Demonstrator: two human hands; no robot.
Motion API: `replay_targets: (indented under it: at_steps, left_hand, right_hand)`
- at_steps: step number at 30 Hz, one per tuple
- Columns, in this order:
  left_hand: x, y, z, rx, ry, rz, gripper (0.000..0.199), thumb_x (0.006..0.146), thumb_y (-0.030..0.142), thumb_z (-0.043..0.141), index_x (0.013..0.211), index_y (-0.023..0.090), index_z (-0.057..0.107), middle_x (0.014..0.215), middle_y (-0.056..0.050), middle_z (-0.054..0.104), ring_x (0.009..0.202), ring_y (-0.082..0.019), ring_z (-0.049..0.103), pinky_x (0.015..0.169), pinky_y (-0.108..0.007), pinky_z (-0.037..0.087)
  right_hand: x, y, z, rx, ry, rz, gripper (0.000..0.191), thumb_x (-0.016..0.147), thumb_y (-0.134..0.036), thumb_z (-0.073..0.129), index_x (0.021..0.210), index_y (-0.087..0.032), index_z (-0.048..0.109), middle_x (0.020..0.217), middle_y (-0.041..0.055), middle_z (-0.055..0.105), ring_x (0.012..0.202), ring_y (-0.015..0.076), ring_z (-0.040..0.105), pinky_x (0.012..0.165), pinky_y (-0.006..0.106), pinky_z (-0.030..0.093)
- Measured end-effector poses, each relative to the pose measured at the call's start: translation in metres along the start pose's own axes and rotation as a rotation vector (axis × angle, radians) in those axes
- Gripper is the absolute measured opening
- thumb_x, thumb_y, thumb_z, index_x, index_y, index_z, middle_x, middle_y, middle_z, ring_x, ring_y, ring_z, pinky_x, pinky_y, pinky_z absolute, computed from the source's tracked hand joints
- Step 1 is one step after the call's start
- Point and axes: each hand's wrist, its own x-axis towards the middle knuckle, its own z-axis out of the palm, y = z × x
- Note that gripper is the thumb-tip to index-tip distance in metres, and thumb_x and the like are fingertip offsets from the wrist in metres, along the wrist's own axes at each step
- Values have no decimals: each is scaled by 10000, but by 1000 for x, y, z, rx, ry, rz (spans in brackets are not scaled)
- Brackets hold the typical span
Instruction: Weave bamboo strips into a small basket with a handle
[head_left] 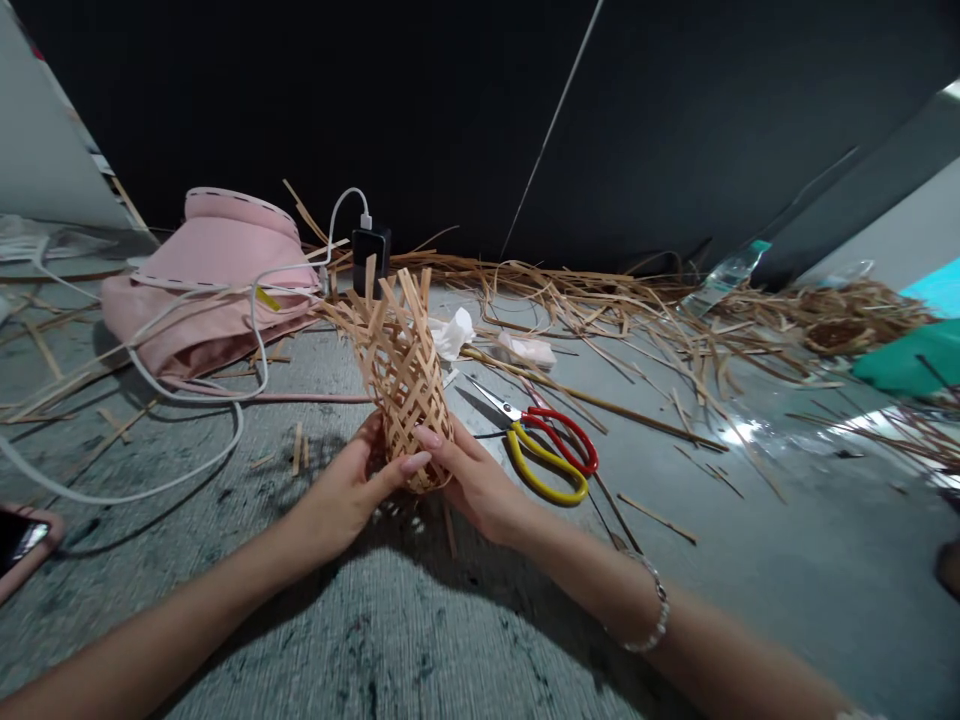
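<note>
The left hand (337, 495) and right hand (472, 480) pinch the woven strip basket (401, 370), fingers pressed together, just left of the scissors (551, 455); a slackened pinch could loosen its unbound upright strips.

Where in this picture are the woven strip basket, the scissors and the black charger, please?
Woven strip basket (401, 385): head view, on the crossed strips of its side.
Scissors (534, 484): head view, on the yellow handle.
Black charger (371, 258): head view, on its front face.

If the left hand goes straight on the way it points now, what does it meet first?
The woven strip basket: the left hand already touches its lower part, though depth is unclear.
</note>
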Motion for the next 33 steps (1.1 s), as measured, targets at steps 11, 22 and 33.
replay_targets:
  at_steps: [11, 22, 33]
  left_hand:
    - [-1, 0, -3, 5, -39, -13, 494, 819, 424, 603, 1247, 214, 477, 1341, -87, 537, 1282, -271, 445, 1122, -450, 291]
    - [-12, -8, 2, -67, -66, -56, 589, 758, 357, 708, 1249, 236, 405, 1386, -103, 479, 1316, -273, 401, 1125, -456, 289]
    - [-9, 13, -7, -21, -30, 30, 556, 712, 297, 750, 1189, 237, 471, 1287, -82, 569, 1218, -267, 514, 1065, -457, 382]
  right_hand:
    - [2, 11, -10, 26, -93, 12, 526, 800, -477, 633, 1262, -277, 482, 1342, 37, 529, 1309, 228, 415, 1115, 443, 311]
    - [-7, 9, -3, 101, -143, 32, 465, 796, -438, 641, 1195, -255, 486, 1266, 64, 570, 1165, 216, 543, 1036, 422, 406]
    - [-11, 5, -6, 83, -170, -39, 555, 813, -525, 607, 1276, -285, 418, 1333, 71, 512, 1129, 232, 561, 872, 403, 514]
